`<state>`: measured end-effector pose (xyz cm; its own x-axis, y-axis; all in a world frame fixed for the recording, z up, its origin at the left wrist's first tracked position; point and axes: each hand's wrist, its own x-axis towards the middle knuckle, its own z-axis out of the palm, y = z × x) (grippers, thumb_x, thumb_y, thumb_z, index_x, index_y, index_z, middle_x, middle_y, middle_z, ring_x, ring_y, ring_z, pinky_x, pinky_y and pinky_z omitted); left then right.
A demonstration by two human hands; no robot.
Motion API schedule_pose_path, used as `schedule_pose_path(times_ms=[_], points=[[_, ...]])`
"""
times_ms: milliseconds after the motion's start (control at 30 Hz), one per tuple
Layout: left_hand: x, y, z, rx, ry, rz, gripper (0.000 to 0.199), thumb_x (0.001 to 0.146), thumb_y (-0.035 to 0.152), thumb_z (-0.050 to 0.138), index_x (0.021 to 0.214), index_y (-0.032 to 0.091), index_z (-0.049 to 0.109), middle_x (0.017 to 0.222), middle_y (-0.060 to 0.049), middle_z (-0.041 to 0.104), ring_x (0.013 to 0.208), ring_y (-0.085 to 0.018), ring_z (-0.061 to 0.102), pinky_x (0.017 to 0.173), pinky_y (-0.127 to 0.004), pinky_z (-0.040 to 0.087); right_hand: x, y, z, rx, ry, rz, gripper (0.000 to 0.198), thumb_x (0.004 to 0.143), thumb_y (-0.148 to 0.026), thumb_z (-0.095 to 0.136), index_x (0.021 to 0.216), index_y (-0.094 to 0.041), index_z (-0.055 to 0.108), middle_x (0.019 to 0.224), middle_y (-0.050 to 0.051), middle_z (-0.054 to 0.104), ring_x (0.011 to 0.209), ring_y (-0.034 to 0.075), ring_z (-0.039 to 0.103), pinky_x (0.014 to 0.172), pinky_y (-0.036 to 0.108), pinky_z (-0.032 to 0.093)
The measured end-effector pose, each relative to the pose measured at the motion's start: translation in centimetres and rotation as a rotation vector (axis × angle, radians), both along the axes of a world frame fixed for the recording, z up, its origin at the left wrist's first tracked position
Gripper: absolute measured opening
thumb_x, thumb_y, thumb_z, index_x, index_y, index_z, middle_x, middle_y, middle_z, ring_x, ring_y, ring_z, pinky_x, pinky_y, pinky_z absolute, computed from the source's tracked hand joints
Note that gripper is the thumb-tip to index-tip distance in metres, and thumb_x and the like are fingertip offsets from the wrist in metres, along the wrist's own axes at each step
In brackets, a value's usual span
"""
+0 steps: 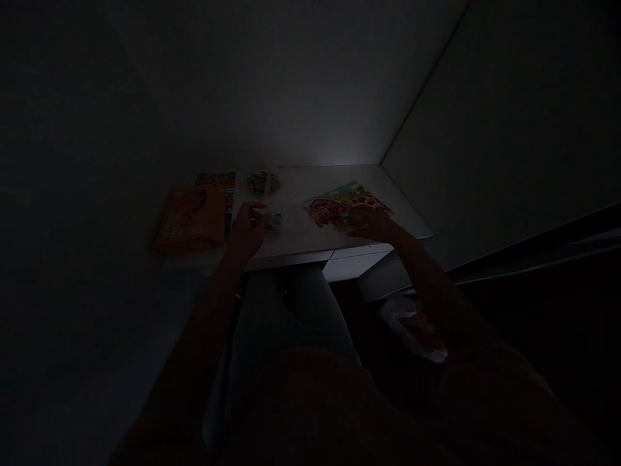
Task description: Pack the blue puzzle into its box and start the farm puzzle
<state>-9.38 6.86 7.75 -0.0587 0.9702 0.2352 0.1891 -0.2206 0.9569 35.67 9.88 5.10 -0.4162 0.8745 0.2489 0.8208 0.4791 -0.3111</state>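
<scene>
The picture is very dark. My left hand (pixel 249 232) is above the left part of the white desk, its fingers curled and pinched. At its fingertips is a small, pale piece with a teal patch (pixel 276 220), blurred, perhaps a sticker. My right hand (pixel 372 223) rests on the lower right part of a colourful illustrated sheet (pixel 330 208), fingers spread and stretched. A house-like drawing shows on that sheet, and the hand covers some of it.
An orange packet (pixel 191 220) lies at the desk's left, over another colourful sheet (pixel 216 177). Beside it is a clear bag with small coloured pieces (pixel 261 183). The white desk (pixel 291 243) meets walls behind and right. A white-and-red bag (pixel 412 327) sits low on the right.
</scene>
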Motion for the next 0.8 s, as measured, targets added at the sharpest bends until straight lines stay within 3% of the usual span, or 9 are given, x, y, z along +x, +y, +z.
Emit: schedule_pose_path(times_ms=[133,267,600,800], points=[[0.7,-0.5,0.3,-0.026,-0.076,0.022,0.025,0.103,0.027,0.079,0.125,0.025,0.066,0.090,0.003,0.071,0.081,-0.020,0.087,0.069,-0.028,0.063,2.1,-4.0,-4.0,-0.023,-0.076,-0.044,0.077,0.097,-0.042,0.103,0.170,-0.029,0.082,0.181,0.019,0.074,0.165,0.049,0.074,0.136,0.070,0.064],[1.4,-1.1,1.0,-0.021,-0.080,0.022,0.027,0.103,0.026,0.081,0.125,0.024,0.065,0.091,0.004,0.070,0.084,-0.021,0.089,0.071,-0.029,0.064,1.1,-5.4,-5.7,0.034,-0.075,-0.038,0.075,0.101,-0.037,0.100,0.173,-0.031,0.080,0.185,0.019,0.070,0.171,0.047,0.071,0.136,0.071,0.064],[1.0,-2.1,-0.1,0.039,-0.043,0.013,0.035,0.103,0.037,0.083,0.131,0.024,0.067,0.087,0.005,0.070,0.080,-0.020,0.086,0.073,-0.031,0.063,0.5,-4.9,-5.8,0.062,-0.111,-0.015,0.036,0.106,-0.029,0.094,0.139,-0.041,0.096,0.163,0.006,0.088,0.150,0.038,0.086,0.129,0.066,0.061],[0.9,-2.4,-0.5,0.050,-0.021,0.009,0.041,0.101,0.045,0.083,0.133,0.026,0.067,0.088,0.004,0.072,0.083,-0.021,0.087,0.075,-0.033,0.063,-0.1,-5.7,-5.2,0.055,-0.043,-0.069,0.024,0.111,-0.031,0.088,0.128,-0.043,0.099,0.150,0.004,0.094,0.143,0.040,0.088,0.126,0.067,0.063]])
